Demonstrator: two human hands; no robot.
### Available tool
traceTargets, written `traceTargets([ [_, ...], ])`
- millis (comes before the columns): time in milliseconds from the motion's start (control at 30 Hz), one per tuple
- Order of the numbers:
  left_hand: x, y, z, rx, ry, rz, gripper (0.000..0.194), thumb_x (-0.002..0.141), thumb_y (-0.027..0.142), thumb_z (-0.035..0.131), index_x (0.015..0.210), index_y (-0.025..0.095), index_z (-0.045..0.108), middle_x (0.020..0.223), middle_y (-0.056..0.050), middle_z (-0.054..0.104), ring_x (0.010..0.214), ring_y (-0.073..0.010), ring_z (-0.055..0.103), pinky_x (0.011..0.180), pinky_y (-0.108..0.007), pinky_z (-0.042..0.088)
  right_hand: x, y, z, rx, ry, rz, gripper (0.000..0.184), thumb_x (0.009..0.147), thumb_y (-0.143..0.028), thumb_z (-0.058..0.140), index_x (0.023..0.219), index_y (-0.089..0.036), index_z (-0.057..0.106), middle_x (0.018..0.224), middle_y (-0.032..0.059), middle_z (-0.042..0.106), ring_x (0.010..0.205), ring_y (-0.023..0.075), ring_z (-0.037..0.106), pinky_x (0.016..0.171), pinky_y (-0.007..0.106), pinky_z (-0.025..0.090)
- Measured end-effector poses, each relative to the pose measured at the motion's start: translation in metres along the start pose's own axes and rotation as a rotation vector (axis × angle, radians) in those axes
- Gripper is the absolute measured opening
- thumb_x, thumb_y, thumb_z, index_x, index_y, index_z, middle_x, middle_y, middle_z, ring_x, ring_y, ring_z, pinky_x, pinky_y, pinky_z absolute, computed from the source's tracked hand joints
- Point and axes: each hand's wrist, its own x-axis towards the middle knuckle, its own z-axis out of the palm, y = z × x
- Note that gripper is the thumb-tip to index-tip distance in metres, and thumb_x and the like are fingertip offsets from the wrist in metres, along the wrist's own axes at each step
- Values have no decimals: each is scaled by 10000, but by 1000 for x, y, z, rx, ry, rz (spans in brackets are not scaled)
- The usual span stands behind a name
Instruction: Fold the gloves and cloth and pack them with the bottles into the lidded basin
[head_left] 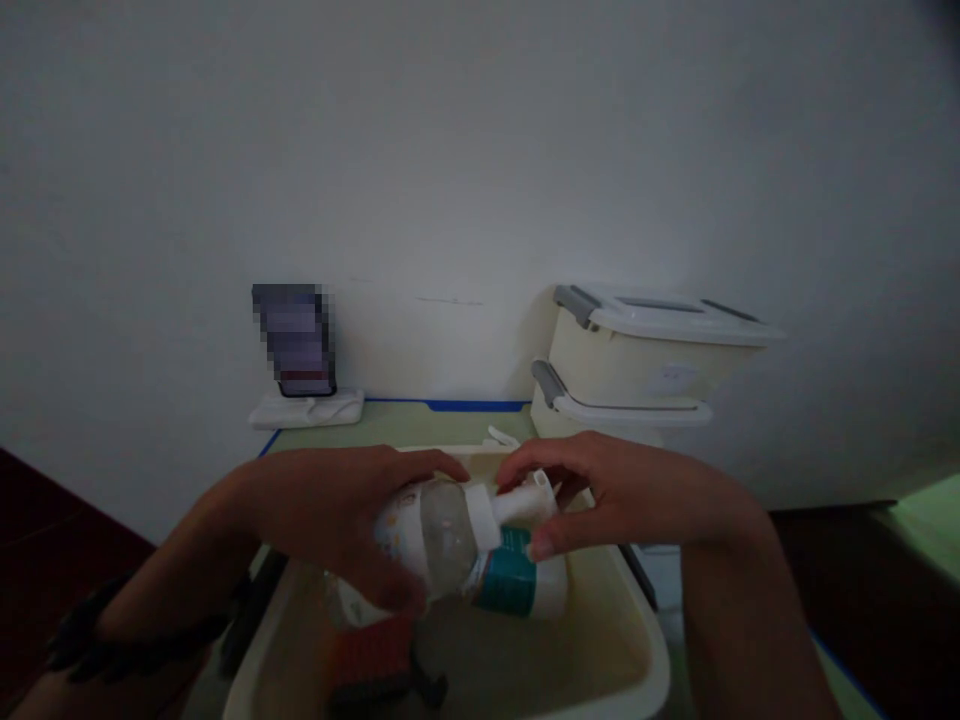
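My left hand (341, 520) is wrapped around a clear pump bottle (448, 530) with a white printed label, tilted on its side over an open cream bin (656, 660). My right hand (592, 495) has its thumb and fingers around the bottle's white pump head (523, 503), at the right end. Below the pump, a white bottle with a teal label (510, 575) lies in the bin. A red object (371, 655) with a dark curved part sits at the bin's near left, partly hidden and blurred.
Two lidded cream storage boxes (645, 365) with grey latches are stacked at the back right. A phone (300, 340) stands on a white stand (307, 409) at the back left. Behind the green tabletop (397, 420), edged with blue tape, rises a white wall (442, 180).
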Motion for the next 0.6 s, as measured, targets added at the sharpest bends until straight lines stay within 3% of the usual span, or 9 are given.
traceTargets([
  [133,-7,-14,-9,-88,114,93,615,652,322,650,1236,218,485,1110,-30,622,953,-247,591,760,-256,468,0,5,0,69,42,88,609,726,-373,689,1257,-175,465,1079,83,641,894,186,624,746,294,494],
  [233,-14,-30,-19,-197,198,128,668,671,383,622,1271,175,419,1113,-55,605,955,-257,575,764,-273,470,7,7,5,-41,3,111,571,780,-433,614,1251,-134,488,1113,130,631,898,205,634,763,318,493],
  [367,-16,-45,-23,-325,199,120,664,687,444,596,1251,163,389,991,-59,610,840,-235,582,684,-272,484,24,8,25,-242,-117,-6,424,811,-446,560,1108,-146,605,1040,113,661,954,254,615,815,362,463],
  [600,-3,-40,-21,-405,147,119,487,705,390,574,1107,151,440,938,-53,594,825,-213,571,665,-263,484,42,17,69,-446,-118,106,721,644,-458,671,1244,-110,474,1090,186,623,942,346,597,761,426,459],
])
